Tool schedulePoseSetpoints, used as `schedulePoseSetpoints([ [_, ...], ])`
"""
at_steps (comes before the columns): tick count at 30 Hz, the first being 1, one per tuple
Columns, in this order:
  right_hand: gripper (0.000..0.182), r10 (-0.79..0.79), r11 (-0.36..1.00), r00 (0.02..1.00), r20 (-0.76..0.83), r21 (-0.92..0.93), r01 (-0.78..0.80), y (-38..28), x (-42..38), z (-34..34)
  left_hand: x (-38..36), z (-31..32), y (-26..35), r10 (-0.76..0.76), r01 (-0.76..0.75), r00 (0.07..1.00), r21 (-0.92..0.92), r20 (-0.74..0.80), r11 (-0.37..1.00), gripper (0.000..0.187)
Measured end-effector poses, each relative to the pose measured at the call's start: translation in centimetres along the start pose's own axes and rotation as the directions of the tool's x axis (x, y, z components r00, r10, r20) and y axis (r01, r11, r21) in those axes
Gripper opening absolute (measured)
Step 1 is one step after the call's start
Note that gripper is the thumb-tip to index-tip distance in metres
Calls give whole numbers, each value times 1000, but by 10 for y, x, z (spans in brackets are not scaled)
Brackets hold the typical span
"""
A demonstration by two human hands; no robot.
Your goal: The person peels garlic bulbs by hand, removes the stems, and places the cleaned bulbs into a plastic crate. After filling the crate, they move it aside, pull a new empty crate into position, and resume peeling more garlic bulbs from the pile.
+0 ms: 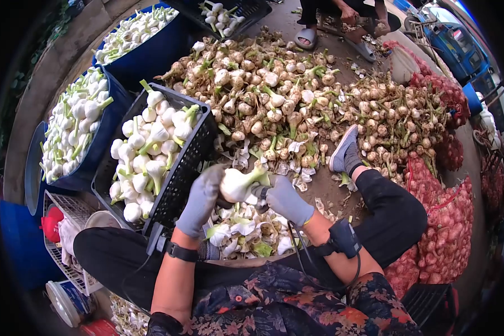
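Observation:
A large white garlic bulb [236, 186] with a short, thick green stem is held between my two gloved hands, above a pile of peeled skins [246, 227]. My left hand [203, 197], in a grey glove, is closed on the bulb's round side. At the stem end, my right hand [288, 200] is closed, with its fingers against the stem. Dark parts show under its fingers, and I cannot tell whether they are glove or a tool. Beside my left hand, a black crate [176, 185] holds cleaned white garlic bulbs [145, 151].
Ahead lies a heap of unpeeled garlic [263, 89]. Blue tubs [117, 106] of white garlic stand left, beside a white rack [67, 210]. Red mesh sacks [445, 235] of garlic sit right. Another person's hands [350, 15] are at the far side, near a second black crate [252, 17].

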State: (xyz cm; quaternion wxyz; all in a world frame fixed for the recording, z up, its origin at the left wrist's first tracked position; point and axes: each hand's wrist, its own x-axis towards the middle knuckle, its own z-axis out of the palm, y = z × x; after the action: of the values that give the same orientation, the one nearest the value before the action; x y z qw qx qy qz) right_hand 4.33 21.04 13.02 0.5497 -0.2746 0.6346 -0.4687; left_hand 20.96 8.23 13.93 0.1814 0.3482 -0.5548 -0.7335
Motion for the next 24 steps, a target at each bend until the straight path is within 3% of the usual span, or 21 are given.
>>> schedulePoseSetpoints([
  [1, 15, 38, 993, 999, 21, 112, -40, -4, -7, 9, 18, -5, -31, 128, -103, 960, 111, -249, 988, 38],
  [2, 20, -92, 991, 994, 53, 105, 86, 5, -6, 17, 17, -2, -29, 156, -83, 921, 213, -357, 974, 36],
  [4, 20, -278, 944, 961, 11, -182, 275, 14, -1, 26, 6, 7, -31, 301, -178, 933, 472, -200, 863, 31],
  [5, 20, -272, 946, 962, 8, -179, 269, 24, 3, 24, 9, 11, -27, 608, -493, 794, 582, -3, 646, 31],
  [6, 20, -136, 990, 988, 71, -24, 138, 36, 11, 21, 5, 21, -26, 504, -479, 864, 350, 23, 805, 35],
  [7, 20, -11, 993, 988, 155, 122, -8, 35, 14, 20, 1, 21, -17, 368, -367, 929, 257, 47, 894, 36],
  [8, 20, -10, 992, 987, 159, 123, -10, 34, 12, 20, -1, 20, -10, 229, -240, 970, 165, 79, 957, 37],
  [9, 20, -92, 995, 984, 155, -18, 96, 33, 9, 18, 1, 15, -13, 231, -240, 970, 165, 73, 957, 37],
  [11, 20, -178, 892, 973, 148, -392, 223, 6, 2, 5, 6, 4, -17, -85, 82, 996, 65, 40, 994, 29],
  [12, 20, -239, 737, 967, 86, -633, 238, 14, 15, -7, 4, 5, -18, -46, 46, 999, -22, -29, 999, 32],
  [14, 24, -201, 467, 968, -153, -883, -43, -2, 17, -16, -4, 5, 7, 18, -1, 987, -102, 163, 995, 44],
  [15, 24, -202, 473, 969, -141, -880, -29, -2, 15, -14, -3, 7, 3, 115, -116, 976, -3, 185, 993, 52],
  [16, 25, -108, 414, 992, -71, -910, -20, -1, 13, -11, 3, 4, -8, 293, -333, 924, 142, 245, 932, 46],
  [17, 27, -11, 353, 1000, -5, -936, -1, -1, 10, -7, 8, 6, -18, 174, -111, 969, -320, 176, 941, 42],
  [18, 27, -13, 357, 1000, 13, -934, 17, -2, 6, 0, 10, 5, -25, 39, 96, 985, -716, 170, 692, 40],
  [19, 28, 122, 372, 982, 142, -924, 87, -4, -1, 6, 9, 0, -22, 93, 116, 968, -741, 234, 662, 32],
  [20, 29, 252, 392, 930, 267, -907, 154, -10, -7, 13, 12, -6, -34, 202, -121, 972, -484, 119, 867, 26],
  [22, 30, 403, 476, 722, 563, -803, 360, -30, -19, 28, 22, -16, -52, 18, -8, 1000, -605, 10, 796, 39],
  [23, 33, 308, 739, 551, 776, -560, 375, -26, -34, 36, 17, -17, -50, 220, -237, 970, -203, -100, 950, 45],
  [24, 37, 134, 917, 373, 918, -258, 304, -23, -48, 43, 36, -43, -75, 52, -100, 993, -547, -102, 831, 49],
])
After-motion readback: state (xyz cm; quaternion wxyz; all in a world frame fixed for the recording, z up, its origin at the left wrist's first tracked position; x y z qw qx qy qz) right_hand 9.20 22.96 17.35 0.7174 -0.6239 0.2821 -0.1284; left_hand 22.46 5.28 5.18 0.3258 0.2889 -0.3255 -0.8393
